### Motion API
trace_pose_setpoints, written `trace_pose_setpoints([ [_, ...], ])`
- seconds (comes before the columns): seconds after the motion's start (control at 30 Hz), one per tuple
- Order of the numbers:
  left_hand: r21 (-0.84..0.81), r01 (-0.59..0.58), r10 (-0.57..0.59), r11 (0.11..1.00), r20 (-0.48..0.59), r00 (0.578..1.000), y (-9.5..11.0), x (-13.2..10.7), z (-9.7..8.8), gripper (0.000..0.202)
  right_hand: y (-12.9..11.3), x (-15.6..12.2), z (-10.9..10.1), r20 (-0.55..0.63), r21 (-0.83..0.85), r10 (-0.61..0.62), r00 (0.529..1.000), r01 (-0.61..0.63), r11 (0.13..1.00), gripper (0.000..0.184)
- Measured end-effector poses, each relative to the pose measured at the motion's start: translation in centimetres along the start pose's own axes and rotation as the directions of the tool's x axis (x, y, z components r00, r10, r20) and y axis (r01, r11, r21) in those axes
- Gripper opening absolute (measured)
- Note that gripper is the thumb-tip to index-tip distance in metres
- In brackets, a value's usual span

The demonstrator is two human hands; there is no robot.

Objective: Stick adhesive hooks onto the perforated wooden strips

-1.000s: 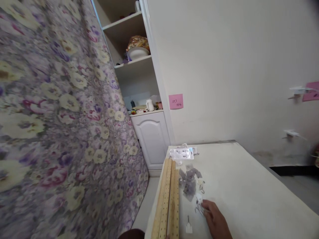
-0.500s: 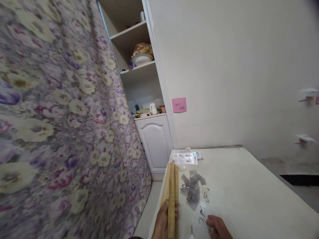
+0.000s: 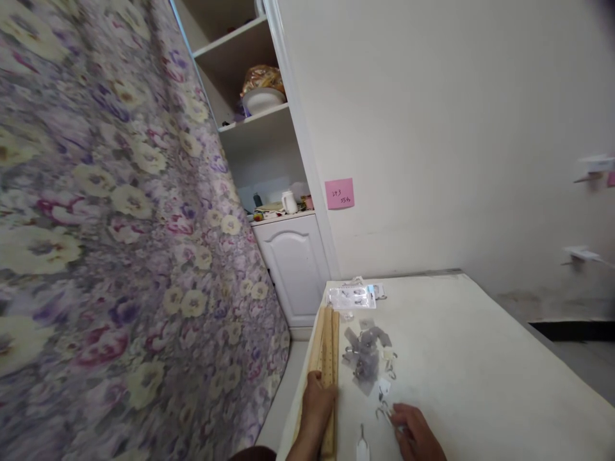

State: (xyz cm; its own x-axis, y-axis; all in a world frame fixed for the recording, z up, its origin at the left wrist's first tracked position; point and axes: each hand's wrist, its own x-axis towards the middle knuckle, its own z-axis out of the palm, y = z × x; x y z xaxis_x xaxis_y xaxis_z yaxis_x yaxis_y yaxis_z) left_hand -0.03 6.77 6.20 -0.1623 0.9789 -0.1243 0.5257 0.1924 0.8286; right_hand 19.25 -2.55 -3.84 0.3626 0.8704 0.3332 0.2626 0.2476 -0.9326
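Long wooden rulers (image 3: pixel 328 349) lie along the left edge of a white table (image 3: pixel 461 371). My left hand (image 3: pixel 317 410) is closed around them near their close end. My right hand (image 3: pixel 416 434) rests on the table to the right, fingers curled at a small metal hook (image 3: pixel 382 411). More hooks and small grey plastic bags (image 3: pixel 366 355) lie in a loose pile just beyond both hands. A small white tag with a hook (image 3: pixel 362 443) lies between my hands.
A clear blister pack (image 3: pixel 350 298) lies at the table's far left corner. A floral curtain (image 3: pixel 120 243) hangs at the left. Behind stand white shelves and a cabinet (image 3: pixel 291 262) with a bowl and jug. A pink sticky note (image 3: pixel 339 193) is on the wall.
My left hand came into view and took hold of the wooden rulers, sliding a little further up them. The right hand stayed by the hook. The view shifted slightly.
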Motion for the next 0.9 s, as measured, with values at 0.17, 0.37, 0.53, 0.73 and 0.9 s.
trace_pose_setpoints([
  [0.17, 0.345, -0.058, 0.081, 0.937, -0.053, 0.995, 1.1, -0.5, -0.5, 0.017, 0.1, -0.1, -0.1, 0.044, -0.013, -0.025, 0.999, 0.026, 1.0, 0.02],
  [0.37, 0.547, -0.038, 0.107, 0.836, -0.095, 0.99, 1.3, -1.5, 0.4, 0.022, -1.5, 0.0, -1.1, 0.077, -0.052, -0.035, 0.996, 0.039, 0.998, 0.019],
  [0.53, 0.609, -0.056, 0.143, 0.791, -0.095, 0.985, 1.3, -1.7, 0.9, 0.022, -2.9, 0.1, -1.6, 0.061, -0.116, -0.013, 0.998, 0.02, 0.993, 0.021],
  [0.73, 0.63, -0.19, 0.278, 0.753, -0.043, 0.96, 1.6, -3.7, 0.6, 0.033, -3.6, -0.2, -1.7, 0.051, -0.144, 0.045, 0.998, -0.037, 0.989, 0.021],
  [0.9, 0.611, -0.4, 0.363, 0.683, 0.191, 0.912, -0.2, -8.5, 2.1, 0.043, -3.0, 0.5, -2.5, 0.074, -0.127, 0.128, 0.989, -0.118, 0.985, 0.026],
])
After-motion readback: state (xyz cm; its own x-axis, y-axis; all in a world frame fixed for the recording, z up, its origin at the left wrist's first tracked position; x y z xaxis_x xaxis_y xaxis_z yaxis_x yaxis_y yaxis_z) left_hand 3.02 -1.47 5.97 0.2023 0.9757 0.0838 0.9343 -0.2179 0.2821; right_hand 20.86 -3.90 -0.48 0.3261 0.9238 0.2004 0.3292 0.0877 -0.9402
